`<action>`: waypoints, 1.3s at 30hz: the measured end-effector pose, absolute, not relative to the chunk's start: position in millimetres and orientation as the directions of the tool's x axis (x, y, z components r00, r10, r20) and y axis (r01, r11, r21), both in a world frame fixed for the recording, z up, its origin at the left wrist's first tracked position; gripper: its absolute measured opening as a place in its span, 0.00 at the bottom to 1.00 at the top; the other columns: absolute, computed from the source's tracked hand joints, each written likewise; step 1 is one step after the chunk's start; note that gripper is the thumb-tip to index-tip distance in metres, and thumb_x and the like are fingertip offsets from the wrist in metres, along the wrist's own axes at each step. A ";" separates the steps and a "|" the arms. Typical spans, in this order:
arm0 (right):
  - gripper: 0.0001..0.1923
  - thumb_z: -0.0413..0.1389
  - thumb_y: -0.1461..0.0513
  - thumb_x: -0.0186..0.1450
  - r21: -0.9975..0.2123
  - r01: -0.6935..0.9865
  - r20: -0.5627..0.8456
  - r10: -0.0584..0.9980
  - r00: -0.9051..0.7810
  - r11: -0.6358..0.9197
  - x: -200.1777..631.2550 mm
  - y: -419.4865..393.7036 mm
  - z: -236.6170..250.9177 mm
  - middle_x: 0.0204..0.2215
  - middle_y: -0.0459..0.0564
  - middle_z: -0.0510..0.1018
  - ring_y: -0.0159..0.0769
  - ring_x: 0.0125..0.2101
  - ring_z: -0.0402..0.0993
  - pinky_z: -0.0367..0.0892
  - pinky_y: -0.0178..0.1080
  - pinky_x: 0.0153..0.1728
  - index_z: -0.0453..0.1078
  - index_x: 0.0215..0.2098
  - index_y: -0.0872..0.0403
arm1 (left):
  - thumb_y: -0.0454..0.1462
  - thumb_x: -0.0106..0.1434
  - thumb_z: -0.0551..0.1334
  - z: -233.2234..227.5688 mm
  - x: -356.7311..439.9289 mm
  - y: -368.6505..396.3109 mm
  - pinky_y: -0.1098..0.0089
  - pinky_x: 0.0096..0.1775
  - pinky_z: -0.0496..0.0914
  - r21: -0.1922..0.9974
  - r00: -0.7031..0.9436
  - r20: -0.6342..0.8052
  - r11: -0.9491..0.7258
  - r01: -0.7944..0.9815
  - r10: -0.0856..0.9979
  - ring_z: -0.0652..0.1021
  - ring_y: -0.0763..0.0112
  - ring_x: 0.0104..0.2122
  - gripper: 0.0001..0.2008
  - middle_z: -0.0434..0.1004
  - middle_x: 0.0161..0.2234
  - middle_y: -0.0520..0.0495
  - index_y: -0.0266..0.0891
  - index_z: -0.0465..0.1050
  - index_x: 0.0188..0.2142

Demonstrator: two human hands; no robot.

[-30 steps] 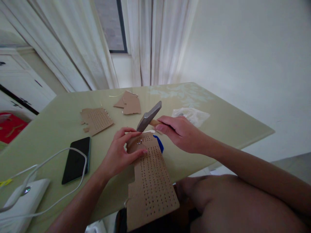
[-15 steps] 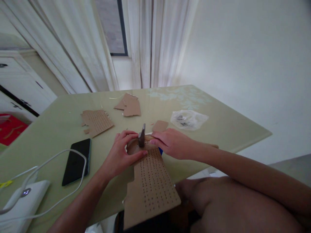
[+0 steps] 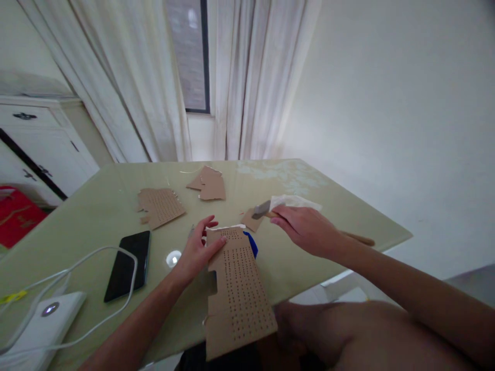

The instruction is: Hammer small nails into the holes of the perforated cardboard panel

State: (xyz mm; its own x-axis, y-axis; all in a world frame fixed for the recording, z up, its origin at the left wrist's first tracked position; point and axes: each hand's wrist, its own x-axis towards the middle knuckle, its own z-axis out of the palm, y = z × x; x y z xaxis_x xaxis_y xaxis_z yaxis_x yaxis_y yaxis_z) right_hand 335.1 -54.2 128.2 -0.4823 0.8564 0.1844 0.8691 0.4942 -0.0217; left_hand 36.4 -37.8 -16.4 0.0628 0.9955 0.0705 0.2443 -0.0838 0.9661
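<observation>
A long piece of brown cardboard [image 3: 247, 288] with rows of small punched holes lies at the table's near edge, its near end jutting past it. My left hand [image 3: 199, 247] holds its far left corner, thumb on top and fingers curving around the far edge. Something blue [image 3: 251, 244] shows from under the cardboard's right side. My right hand [image 3: 309, 229] grips the wooden handle of a hammer [image 3: 262, 209] near its head. The hammer is off to the right of the cardboard, over a small cardboard scrap [image 3: 252, 220].
Another punched cardboard piece [image 3: 162, 206] and torn cardboard [image 3: 212, 184] lie farther back. A phone [image 3: 127, 265], a white power bank [image 3: 42, 330] with a cable, and a small round shiny object [image 3: 174, 258] are on the left. Beyond my right hand lies a plastic bag [image 3: 296, 202].
My right hand has carried the hammer rightward, away from the cardboard's far end. My left hand remains there, no longer surrounding the hammer head. The camera view has tilted up slightly.
</observation>
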 end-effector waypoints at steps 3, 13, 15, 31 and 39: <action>0.14 0.52 0.54 0.82 0.121 0.878 0.102 0.874 -0.476 0.464 345.4 -81.8 120.6 0.39 0.56 0.87 0.43 0.33 0.82 0.62 0.38 0.32 0.77 0.49 0.53 | 0.53 0.63 0.71 -14.8 41.4 -39.4 0.55 0.49 0.80 0.997 0.109 -0.041 0.033 0.076 0.993 0.84 0.53 0.52 0.40 0.78 0.62 0.33 0.41 0.65 0.69; 0.14 0.49 0.61 0.78 -0.141 0.869 0.567 0.758 -0.322 0.475 367.6 -159.5 53.9 0.37 0.54 0.86 0.45 0.33 0.86 0.77 0.41 0.33 0.73 0.56 0.49 | 0.55 0.51 0.81 -16.4 45.7 -44.6 0.59 0.35 0.82 0.954 0.215 -0.216 0.253 -0.163 0.952 0.87 0.51 0.35 0.30 0.88 0.40 0.37 0.37 0.82 0.44; 0.16 0.50 0.60 0.76 -0.245 0.845 0.611 0.752 -0.247 0.476 369.4 -166.9 49.1 0.39 0.55 0.87 0.47 0.34 0.87 0.79 0.42 0.34 0.74 0.58 0.46 | 0.53 0.50 0.81 -15.9 47.5 -46.6 0.58 0.36 0.82 0.934 0.214 -0.239 0.284 -0.215 0.947 0.88 0.52 0.34 0.30 0.89 0.40 0.37 0.37 0.82 0.45; 0.19 0.66 0.46 0.70 -0.941 -0.331 -0.029 0.993 -0.114 -0.065 300.5 -73.6 60.6 0.26 0.39 0.67 0.21 0.15 0.49 0.49 0.27 0.11 0.79 0.46 0.52 | 0.62 0.51 0.79 -20.7 61.3 -51.7 0.61 0.36 0.82 0.879 0.119 -0.342 0.362 -0.310 0.932 0.88 0.50 0.39 0.35 0.89 0.42 0.37 0.39 0.83 0.46; 0.17 0.68 0.49 0.68 -0.864 -0.480 -0.040 0.971 -0.236 -0.152 292.6 25.2 17.8 0.19 0.34 0.63 0.21 0.11 0.44 0.49 0.25 0.09 0.77 0.43 0.54 | 0.68 0.56 0.71 -29.6 56.7 -55.3 0.54 0.49 0.81 0.848 0.113 -0.408 0.422 -0.321 0.906 0.85 0.47 0.49 0.35 0.87 0.47 0.39 0.44 0.84 0.47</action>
State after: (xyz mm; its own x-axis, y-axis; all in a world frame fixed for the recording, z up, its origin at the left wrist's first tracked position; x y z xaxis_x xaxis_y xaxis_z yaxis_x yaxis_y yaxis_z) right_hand 292.6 25.2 17.8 -0.2356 0.9710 -0.0403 -0.4796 -0.1522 -0.8642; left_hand 56.7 -55.3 -29.6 0.1130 0.9058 -0.4084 -0.3210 0.4223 0.8477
